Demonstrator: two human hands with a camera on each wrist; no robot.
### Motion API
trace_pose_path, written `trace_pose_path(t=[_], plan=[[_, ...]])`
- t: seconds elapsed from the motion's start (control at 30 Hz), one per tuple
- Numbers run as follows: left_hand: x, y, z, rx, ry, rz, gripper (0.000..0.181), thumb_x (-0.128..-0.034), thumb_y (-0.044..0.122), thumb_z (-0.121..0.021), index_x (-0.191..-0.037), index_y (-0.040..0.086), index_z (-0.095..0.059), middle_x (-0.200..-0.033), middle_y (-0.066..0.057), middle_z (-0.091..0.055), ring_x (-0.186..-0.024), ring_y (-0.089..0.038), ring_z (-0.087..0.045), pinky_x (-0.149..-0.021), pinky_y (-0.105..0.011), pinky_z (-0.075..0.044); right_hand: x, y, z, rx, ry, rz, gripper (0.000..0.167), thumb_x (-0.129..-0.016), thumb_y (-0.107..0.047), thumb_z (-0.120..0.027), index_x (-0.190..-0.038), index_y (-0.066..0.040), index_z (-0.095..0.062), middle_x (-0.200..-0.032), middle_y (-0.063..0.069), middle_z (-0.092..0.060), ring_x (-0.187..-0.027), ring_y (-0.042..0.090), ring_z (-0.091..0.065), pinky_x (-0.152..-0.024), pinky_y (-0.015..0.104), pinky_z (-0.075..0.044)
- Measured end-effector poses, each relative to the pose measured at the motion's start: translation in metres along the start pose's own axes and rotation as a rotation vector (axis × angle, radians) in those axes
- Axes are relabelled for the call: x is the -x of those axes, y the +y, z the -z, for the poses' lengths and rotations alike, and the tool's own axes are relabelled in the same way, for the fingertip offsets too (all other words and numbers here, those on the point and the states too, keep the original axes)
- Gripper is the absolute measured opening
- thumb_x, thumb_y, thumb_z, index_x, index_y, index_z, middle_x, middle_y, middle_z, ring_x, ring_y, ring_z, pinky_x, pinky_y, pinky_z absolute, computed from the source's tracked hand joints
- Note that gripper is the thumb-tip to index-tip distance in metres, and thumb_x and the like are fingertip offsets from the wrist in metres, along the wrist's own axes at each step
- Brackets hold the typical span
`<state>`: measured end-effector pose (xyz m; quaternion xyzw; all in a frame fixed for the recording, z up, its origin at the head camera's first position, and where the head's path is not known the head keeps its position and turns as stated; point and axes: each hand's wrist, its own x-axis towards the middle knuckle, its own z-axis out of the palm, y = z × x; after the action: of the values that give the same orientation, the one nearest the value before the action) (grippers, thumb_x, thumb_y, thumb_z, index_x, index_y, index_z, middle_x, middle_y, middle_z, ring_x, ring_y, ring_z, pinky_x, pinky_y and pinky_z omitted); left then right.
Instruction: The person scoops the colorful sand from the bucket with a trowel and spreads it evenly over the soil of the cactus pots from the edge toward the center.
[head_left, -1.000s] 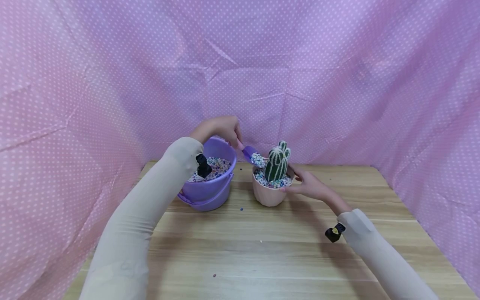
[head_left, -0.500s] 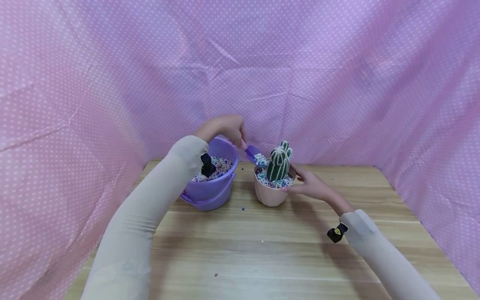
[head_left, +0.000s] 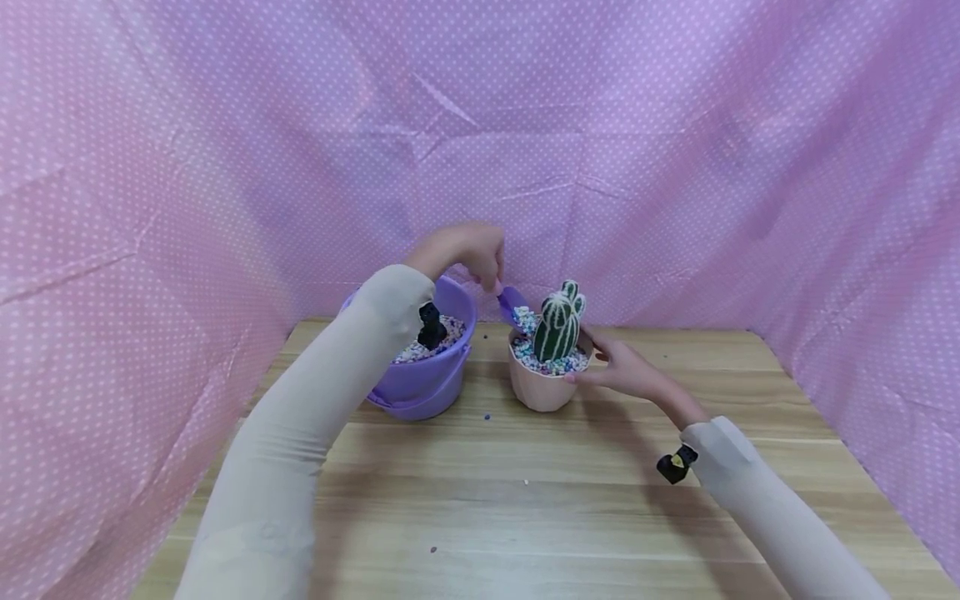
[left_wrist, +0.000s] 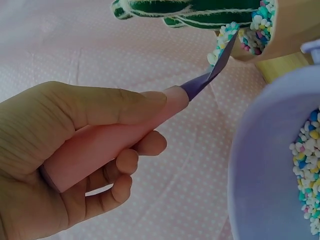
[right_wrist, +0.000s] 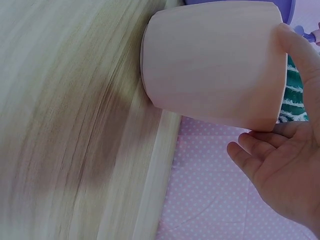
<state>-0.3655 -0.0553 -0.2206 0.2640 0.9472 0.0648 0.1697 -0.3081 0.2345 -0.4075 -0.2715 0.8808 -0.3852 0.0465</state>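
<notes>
My left hand (head_left: pixel 472 248) grips the pink handle of a small shovel (left_wrist: pixel 102 150), thumb along the top and fingers curled beneath. Its purple blade carries white and coloured pebbles (left_wrist: pixel 223 44) and tilts down over the left rim of a pale pink flowerpot (head_left: pixel 542 392). A green, white-striped cactus (head_left: pixel 557 327) stands in that pot, surrounded by multicoloured pebbles. On the pot's right side my right hand (head_left: pixel 624 372) holds the rim, thumb in front and fingers round the far side. In the right wrist view, the thumb lies on the edge of the pot; some fingertips touch its other side.
A purple bucket (head_left: pixel 420 392) of coloured pebbles stands left of the pot, beneath my left forearm, its handle hanging down in front. Several stray pebbles lie on the wooden table (head_left: pixel 570 517). Pink dotted cloth (head_left: pixel 525 150) hangs behind and at both sides.
My left hand has moved right and slightly up, bringing the shovel closer to the cactus and tipping its blade more steeply. The right hand stays on the pot.
</notes>
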Motion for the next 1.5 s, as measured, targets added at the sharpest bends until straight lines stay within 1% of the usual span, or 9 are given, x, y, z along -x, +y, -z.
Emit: trace_pose_path(t=[0.1,0.23,0.5,0.7,0.9,1.1,1.27,1.33,1.5], plan=[[0.0,0.007,0.002,-0.056,0.015,-0.004,0.012,-0.0858,0.013,-0.079,-0.097,0.011,-0.08,-0.078,0.0,-0.072,-0.069,-0.014,-0.059,-0.069,-0.026,-0.049,-0.001,-0.001,0.001,-0.002,-0.002,-0.002,0.096,-0.087,-0.029,-0.083,-0.161,-0.005,-0.027,-0.156,0.022,-0.044,-0.142,0.045,-0.044,-0.114,0.063,-0.036],[0.003,0.013,0.002,-0.117,0.038,0.001,0.012,-0.0868,0.015,-0.079,-0.098,0.012,-0.08,-0.085,-0.002,-0.074,-0.081,-0.02,-0.066,-0.082,-0.035,-0.055,-0.002,-0.003,0.002,-0.011,-0.01,-0.007,0.096,-0.086,-0.03,-0.083,-0.161,-0.007,-0.027,-0.156,0.02,-0.045,-0.143,0.043,-0.044,-0.115,0.062,-0.036],[0.004,0.017,-0.004,-0.231,0.117,0.004,0.014,-0.0863,0.026,-0.081,-0.1,0.02,-0.08,-0.104,0.002,-0.077,-0.097,-0.019,-0.066,-0.09,-0.039,-0.053,-0.003,-0.004,0.003,0.002,-0.012,0.028,0.095,-0.087,-0.03,-0.083,-0.16,-0.008,-0.028,-0.156,0.019,-0.046,-0.142,0.041,-0.045,-0.114,0.063,-0.037],[0.003,0.016,-0.007,-0.253,0.177,-0.029,0.018,-0.0852,0.024,-0.08,-0.102,0.02,-0.081,-0.107,0.002,-0.078,-0.103,-0.021,-0.067,-0.095,-0.043,-0.052,-0.004,-0.004,0.006,0.017,0.004,0.046,0.095,-0.086,-0.028,-0.084,-0.161,-0.009,-0.028,-0.156,0.018,-0.046,-0.141,0.039,-0.046,-0.112,0.063,-0.039],[0.004,0.011,-0.008,-0.267,0.26,-0.059,0.017,-0.0889,0.023,-0.078,-0.105,0.023,-0.081,-0.118,0.003,-0.076,-0.113,-0.021,-0.066,-0.097,-0.046,-0.052,-0.003,-0.007,0.01,0.024,0.012,0.066,0.095,-0.085,-0.027,-0.084,-0.16,-0.009,-0.029,-0.155,0.018,-0.047,-0.14,0.04,-0.047,-0.11,0.065,-0.041],[0.006,0.0,-0.019,-0.294,0.324,-0.105,0.017,-0.0923,0.025,-0.076,-0.109,0.022,-0.081,-0.116,0.002,-0.077,-0.111,-0.023,-0.068,-0.093,-0.042,-0.055,-0.001,-0.005,0.005,-0.002,-0.001,0.09,0.091,-0.086,-0.023,-0.083,-0.159,-0.006,-0.032,-0.151,0.02,-0.05,-0.138,0.041,-0.049,-0.11,0.066,-0.04],[0.007,-0.011,-0.024,-0.271,0.359,-0.12,0.017,-0.0903,0.025,-0.078,-0.106,0.023,-0.082,-0.111,0.002,-0.078,-0.104,-0.021,-0.07,-0.085,-0.04,-0.057,0.001,-0.004,0.001,0.004,0.006,0.093,0.088,-0.088,-0.021,-0.082,-0.158,-0.001,-0.032,-0.154,0.023,-0.047,-0.14,0.043,-0.047,-0.109,0.067,-0.04],[0.008,-0.014,-0.023,-0.233,0.364,-0.116,0.016,-0.09,0.026,-0.078,-0.106,0.023,-0.081,-0.11,0.001,-0.078,-0.101,-0.02,-0.071,-0.084,-0.039,-0.057,0.002,-0.005,0.0,0.004,0.006,0.079,0.089,-0.088,-0.022,-0.082,-0.158,-0.001,-0.031,-0.155,0.023,-0.045,-0.141,0.043,-0.045,-0.109,0.067,-0.039],[0.023,-0.024,-0.012,-0.031,0.323,-0.125,0.019,-0.0914,0.023,-0.077,-0.109,0.017,-0.08,-0.104,-0.003,-0.079,-0.088,-0.017,-0.071,-0.08,-0.031,-0.057,0.001,-0.005,0.002,0.009,-0.001,0.085,0.09,-0.089,-0.021,-0.081,-0.159,-0.002,-0.029,-0.155,0.023,-0.045,-0.141,0.043,-0.045,-0.11,0.067,-0.039]])
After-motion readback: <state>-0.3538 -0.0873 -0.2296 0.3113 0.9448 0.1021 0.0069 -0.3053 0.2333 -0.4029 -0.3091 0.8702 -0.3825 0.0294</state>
